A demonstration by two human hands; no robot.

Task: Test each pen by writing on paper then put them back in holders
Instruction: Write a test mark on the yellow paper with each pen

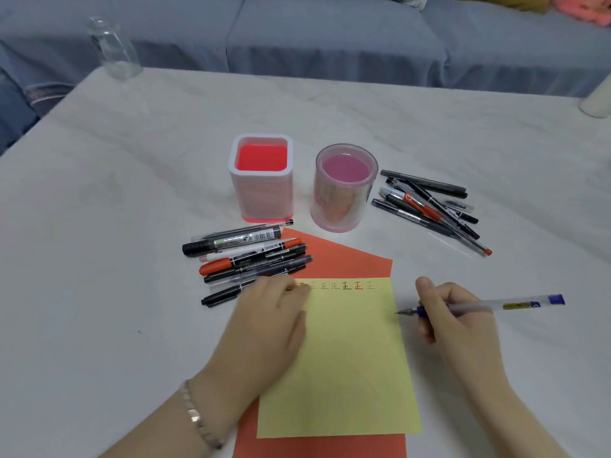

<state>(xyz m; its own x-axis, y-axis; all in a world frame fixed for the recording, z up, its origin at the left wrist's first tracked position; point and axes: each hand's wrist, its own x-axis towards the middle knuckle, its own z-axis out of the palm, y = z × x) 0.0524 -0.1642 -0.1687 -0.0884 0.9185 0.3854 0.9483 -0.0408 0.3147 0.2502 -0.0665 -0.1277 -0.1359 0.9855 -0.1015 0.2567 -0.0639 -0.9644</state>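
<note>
Yellow paper (344,358) lies on red paper (334,259) on the tabletop (132,193), the left hand (267,328) flat, fingers spread, on its edge. Right hand (456,322) pinches a blue pen (489,305), tip just beside the paper; both holders (261,180) stand empty between two pen piles (248,256).

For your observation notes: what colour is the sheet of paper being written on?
Yellow, lying on an orange-red sheet; the head view shows it.
</note>
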